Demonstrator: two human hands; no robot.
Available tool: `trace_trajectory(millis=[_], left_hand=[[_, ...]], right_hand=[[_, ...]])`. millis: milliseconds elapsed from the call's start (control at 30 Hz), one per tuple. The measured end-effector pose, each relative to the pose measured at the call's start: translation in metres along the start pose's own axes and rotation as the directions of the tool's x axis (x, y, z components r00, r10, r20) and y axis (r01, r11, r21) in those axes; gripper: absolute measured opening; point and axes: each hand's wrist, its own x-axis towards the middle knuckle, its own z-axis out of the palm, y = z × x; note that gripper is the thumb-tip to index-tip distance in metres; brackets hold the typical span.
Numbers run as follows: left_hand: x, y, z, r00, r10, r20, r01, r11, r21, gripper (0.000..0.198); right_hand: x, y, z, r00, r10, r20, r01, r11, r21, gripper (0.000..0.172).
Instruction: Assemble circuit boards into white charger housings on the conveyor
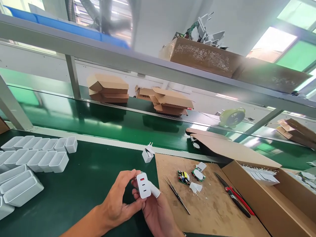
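Note:
Between both hands is a white USB wall charger [145,192], its port face turned toward me with one red port and two small dark slots. My left hand [118,200] grips it from the left, with fingers curled behind and thumb at its lower edge. My right hand [158,210] is closed around its right side, and a white finger cot [154,190] covers the thumb. Just beyond the hands, a white charger housing [147,156] with plug pins stands on the green bench. Right of the hands lie tweezers [176,194] on a brown cardboard sheet [202,214].
Rows of white empty housings [36,161] stand at left. On the cardboard lie circuit boards [184,177], a white plug piece [196,187] and red-black pliers [233,196]. An open carton [276,197] holding white parts stands at right. A metal shelf [138,62] crosses above the bench.

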Motion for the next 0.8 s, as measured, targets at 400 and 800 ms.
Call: trace_trajectory(millis=[400,800], left_hand=[[-0.014,-0.015,0.008,0.946,-0.229,0.231,0.174,0.956,0.237,0.07],[0.03,-0.109,0.04,0.811,-0.539,0.227,0.484,0.837,0.257,0.066]], right_hand=[[-0.005,-0.004,-0.015,0.877,-0.424,0.226,0.351,0.247,-0.903,0.044],[0.057,-0.025,-0.088,0.937,-0.342,-0.067,0.091,0.424,-0.901,0.068]])
